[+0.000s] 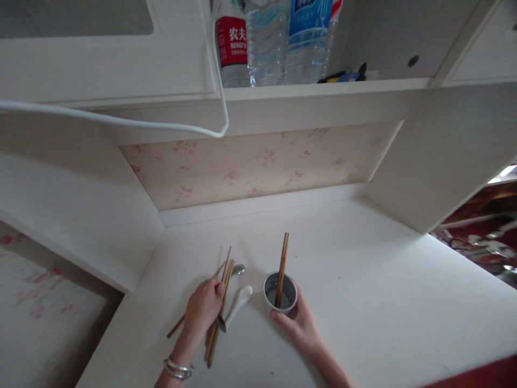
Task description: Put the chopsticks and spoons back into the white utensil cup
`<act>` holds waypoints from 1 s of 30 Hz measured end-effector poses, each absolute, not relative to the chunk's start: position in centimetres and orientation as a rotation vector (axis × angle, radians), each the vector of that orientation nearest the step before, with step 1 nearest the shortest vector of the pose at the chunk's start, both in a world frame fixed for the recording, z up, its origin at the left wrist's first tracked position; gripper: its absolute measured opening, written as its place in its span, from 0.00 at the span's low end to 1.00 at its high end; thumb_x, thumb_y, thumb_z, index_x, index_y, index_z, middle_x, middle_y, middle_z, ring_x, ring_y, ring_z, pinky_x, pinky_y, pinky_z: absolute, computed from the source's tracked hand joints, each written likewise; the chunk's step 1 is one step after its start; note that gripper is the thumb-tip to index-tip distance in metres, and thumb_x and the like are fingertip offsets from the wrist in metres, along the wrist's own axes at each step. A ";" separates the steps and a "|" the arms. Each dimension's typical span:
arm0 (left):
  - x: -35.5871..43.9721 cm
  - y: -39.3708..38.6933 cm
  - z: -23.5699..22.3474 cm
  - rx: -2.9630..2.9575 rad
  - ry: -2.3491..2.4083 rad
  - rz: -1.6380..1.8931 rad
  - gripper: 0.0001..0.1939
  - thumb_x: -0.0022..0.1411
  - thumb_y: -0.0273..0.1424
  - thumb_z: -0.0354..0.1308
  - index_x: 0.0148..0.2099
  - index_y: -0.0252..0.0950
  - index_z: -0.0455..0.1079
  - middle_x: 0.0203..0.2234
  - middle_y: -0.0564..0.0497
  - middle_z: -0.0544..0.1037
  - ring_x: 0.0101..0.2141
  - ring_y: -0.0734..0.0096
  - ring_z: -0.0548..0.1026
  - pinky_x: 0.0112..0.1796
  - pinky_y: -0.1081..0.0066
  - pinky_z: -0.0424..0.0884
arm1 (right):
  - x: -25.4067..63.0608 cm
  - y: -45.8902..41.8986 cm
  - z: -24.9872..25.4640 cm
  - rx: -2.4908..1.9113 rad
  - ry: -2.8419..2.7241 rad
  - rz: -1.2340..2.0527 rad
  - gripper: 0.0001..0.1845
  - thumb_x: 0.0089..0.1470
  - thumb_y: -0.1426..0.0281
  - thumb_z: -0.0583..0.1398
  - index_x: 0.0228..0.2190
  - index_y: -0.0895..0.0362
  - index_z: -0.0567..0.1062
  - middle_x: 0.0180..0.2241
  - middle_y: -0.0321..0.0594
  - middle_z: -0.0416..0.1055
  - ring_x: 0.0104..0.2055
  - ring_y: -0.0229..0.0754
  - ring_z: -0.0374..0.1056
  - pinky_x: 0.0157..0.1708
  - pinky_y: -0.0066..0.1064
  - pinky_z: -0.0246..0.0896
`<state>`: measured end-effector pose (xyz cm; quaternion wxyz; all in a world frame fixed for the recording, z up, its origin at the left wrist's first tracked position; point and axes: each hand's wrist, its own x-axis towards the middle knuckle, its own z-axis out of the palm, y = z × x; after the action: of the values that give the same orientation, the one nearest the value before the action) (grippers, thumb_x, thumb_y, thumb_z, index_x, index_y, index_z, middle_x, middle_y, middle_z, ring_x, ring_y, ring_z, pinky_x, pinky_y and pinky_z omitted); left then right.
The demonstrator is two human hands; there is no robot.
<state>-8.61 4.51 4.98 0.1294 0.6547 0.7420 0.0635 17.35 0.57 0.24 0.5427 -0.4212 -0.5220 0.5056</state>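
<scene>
Chopsticks (226, 283) left of the cup (270, 290) are pinched by the left hand (205, 304); the right hand (301, 326) grips the cup. Hold it snug and straight so it can't tip.

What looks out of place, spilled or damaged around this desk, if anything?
I see no spill or damage. The chopsticks under and beside the left hand look untidy, with one stick slanting away from the main bunch. A white cable also hangs in a loose bend before the cupboard.
</scene>
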 end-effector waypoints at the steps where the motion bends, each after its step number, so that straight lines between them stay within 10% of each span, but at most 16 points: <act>1: -8.6 4.8 5.2 1.887 2.150 0.241 0.18 0.68 0.38 0.41 0.37 0.37 0.70 0.35 0.44 0.80 0.38 0.62 0.78 0.37 0.70 0.66 | 17.3 0.6 0.3 -1.008 -1.240 1.188 0.41 0.45 0.62 0.69 0.58 0.51 0.61 0.57 0.48 0.67 0.59 0.56 0.62 0.59 0.51 0.54; 20: -3.5 6.3 13.3 1.477 1.547 1.455 0.18 0.65 0.46 0.49 0.42 0.36 0.68 0.27 0.53 0.74 0.28 0.72 0.74 0.32 0.73 0.72 | 17.7 -0.2 1.7 -1.095 -1.641 0.956 0.42 0.47 0.61 0.67 0.60 0.50 0.59 0.58 0.47 0.66 0.59 0.59 0.62 0.57 0.50 0.58; 30: 1.2 5.2 12.7 1.816 1.427 1.170 0.16 0.69 0.41 0.44 0.40 0.37 0.68 0.27 0.51 0.74 0.29 0.69 0.73 0.34 0.70 0.69 | 17.2 -0.2 2.3 -1.095 -1.650 0.965 0.41 0.46 0.64 0.67 0.60 0.50 0.60 0.57 0.47 0.66 0.58 0.58 0.63 0.56 0.50 0.58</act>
<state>1.21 5.22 12.66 0.2729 0.6749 0.5302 0.4347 17.17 -0.23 2.26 0.4521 -0.4433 -0.6681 0.3907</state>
